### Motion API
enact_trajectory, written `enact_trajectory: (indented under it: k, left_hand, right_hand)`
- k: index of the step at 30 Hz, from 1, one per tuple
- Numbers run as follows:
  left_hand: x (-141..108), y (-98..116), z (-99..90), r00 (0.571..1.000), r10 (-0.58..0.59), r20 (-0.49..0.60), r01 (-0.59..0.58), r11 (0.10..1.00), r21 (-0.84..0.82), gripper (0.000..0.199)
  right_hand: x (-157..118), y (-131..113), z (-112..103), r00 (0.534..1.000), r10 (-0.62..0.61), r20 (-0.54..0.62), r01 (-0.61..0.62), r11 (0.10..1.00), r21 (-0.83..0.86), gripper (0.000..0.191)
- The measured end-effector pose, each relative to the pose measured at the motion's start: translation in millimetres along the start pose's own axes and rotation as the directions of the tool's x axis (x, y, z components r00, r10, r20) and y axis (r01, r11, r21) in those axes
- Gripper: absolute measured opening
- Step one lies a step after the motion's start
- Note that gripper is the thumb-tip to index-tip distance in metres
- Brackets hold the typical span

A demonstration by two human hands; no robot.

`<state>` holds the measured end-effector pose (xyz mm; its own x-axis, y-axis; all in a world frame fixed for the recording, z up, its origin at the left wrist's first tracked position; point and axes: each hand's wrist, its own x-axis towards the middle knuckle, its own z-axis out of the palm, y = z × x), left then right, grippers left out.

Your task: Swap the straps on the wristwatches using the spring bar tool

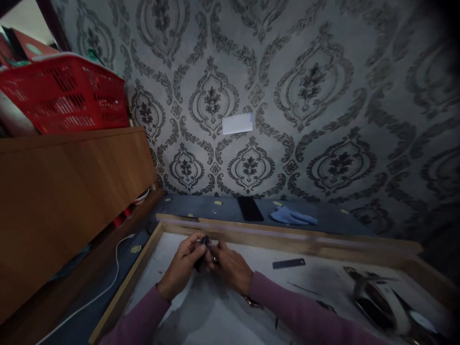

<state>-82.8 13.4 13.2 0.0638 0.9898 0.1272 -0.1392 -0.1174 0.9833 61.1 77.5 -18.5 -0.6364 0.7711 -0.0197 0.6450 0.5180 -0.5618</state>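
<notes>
Both hands meet above a shallow wooden tray (230, 230) with a pale floor. My left hand (183, 263) is closed, with thumb and fingers pinching a small dark object (205, 240) whose kind I cannot make out. Close against it, my right hand (232, 266) has its fingers curled at the other side of that object; a ring shows on one finger. The fingers hide most of what they grip. A flat dark strip with a hole near one end (289, 263) lies in the tray, right of my right hand.
A clothes iron-like dark and white device (381, 304), blurred, sits at the tray's right. Behind the tray lie a black phone-like slab (250, 209) and a blue cloth (293, 215). A white cable (117, 263) runs along the left, beside a wooden cabinet (79, 172) carrying a red basket (68, 93).
</notes>
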Motion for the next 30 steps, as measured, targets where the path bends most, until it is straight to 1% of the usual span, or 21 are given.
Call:
enact_trajectory:
  k: [4,6,8,11,13,15,18,19,20,21,22,23,24,25,27,28,30]
  left_hand:
    - [-2.7,1.9,-0.3,0.998,-0.065,-0.020,0.064,0.997,-0.034,0.038]
    - [-3.7,3.8,-0.3,0.995,-0.092,-0.027,0.091,0.995,-0.035,0.037]
    - [-3.8,4.9,-0.3,0.993,-0.116,-0.031,0.116,0.993,-0.021,0.037]
    - [-3.4,5.2,0.4,0.990,-0.134,-0.036,0.135,0.991,0.025,0.038]
    - [-3.5,5.6,1.7,0.991,-0.131,-0.041,0.133,0.989,0.061,0.038]
    - [-4.4,7.3,3.8,0.992,-0.123,-0.033,0.125,0.988,0.095,0.036]
    - [-6.4,12.9,9.9,0.993,-0.112,0.026,0.107,0.984,0.144,0.033]
    - [-6.9,15.3,13.0,0.992,-0.112,0.056,0.102,0.983,0.155,0.032]
    - [-7.3,17.6,16.5,0.990,-0.110,0.090,0.093,0.981,0.171,0.032]
    - [-7.6,19.7,20.5,0.987,-0.103,0.126,0.078,0.979,0.190,0.032]
    - [-8.0,21.2,24.8,0.983,-0.089,0.160,0.053,0.975,0.216,0.032]
    - [-8.6,22.2,29.2,0.978,-0.068,0.195,0.016,0.967,0.255,0.031]
    - [-9.5,22.4,33.4,0.974,-0.053,0.221,-0.013,0.958,0.285,0.030]
    - [-10.9,22.0,37.1,0.970,-0.047,0.238,-0.029,0.952,0.306,0.028]
    - [-14.9,19.6,42.6,0.965,-0.067,0.254,-0.020,0.946,0.324,0.023]
    - [-17.3,18.0,44.2,0.963,-0.081,0.256,-0.008,0.944,0.331,0.021]
    - [-22.3,15.2,45.6,0.964,-0.085,0.253,-0.013,0.932,0.363,0.018]
  right_hand:
    - [5.4,2.8,4.8,1.000,-0.005,0.013,0.006,1.000,-0.027,0.020]
    - [5.2,5.9,5.1,1.000,0.004,-0.001,-0.004,1.000,-0.008,0.019]
    - [4.3,9.8,4.6,1.000,0.009,-0.016,-0.009,0.999,0.036,0.013]
    - [1.0,14.2,2.3,1.000,0.005,-0.028,0.000,0.989,0.149,0.005]
    - [-4.5,15.1,-1.5,1.000,0.004,-0.023,0.002,0.966,0.259,0.008]
    - [-14.9,14.2,-8.3,1.000,0.010,-0.003,-0.008,0.921,0.389,0.014]
    - [-40.5,10.4,-24.0,0.999,0.015,0.034,-0.032,0.823,0.567,0.030]
    - [-50.6,8.6,-29.9,0.999,0.019,0.047,-0.044,0.772,0.634,0.034]
    - [-60.7,6.8,-35.7,0.996,0.029,0.086,-0.086,0.627,0.774,0.036]
    - [-70.4,5.1,-40.7,0.990,0.030,0.134,-0.131,0.499,0.856,0.039]
    - [-79.3,3.6,-44.8,0.989,0.020,0.143,-0.139,0.412,0.901,0.040]
    - [-87.0,2.6,-47.8,0.991,0.021,0.129,-0.129,0.333,0.934,0.040]
    - [-93.4,2.2,-49.5,0.993,0.024,0.114,-0.116,0.272,0.955,0.039]
    - [-98.5,2.5,-50.1,0.995,0.028,0.096,-0.100,0.226,0.969,0.038]
    - [-105.4,4.7,-48.8,0.997,0.031,0.073,-0.077,0.164,0.984,0.037]
    - [-107.5,6.2,-47.4,0.997,0.029,0.065,-0.068,0.150,0.986,0.036]
    - [-109.8,9.1,-44.6,0.999,0.022,0.034,-0.037,0.151,0.988,0.034]
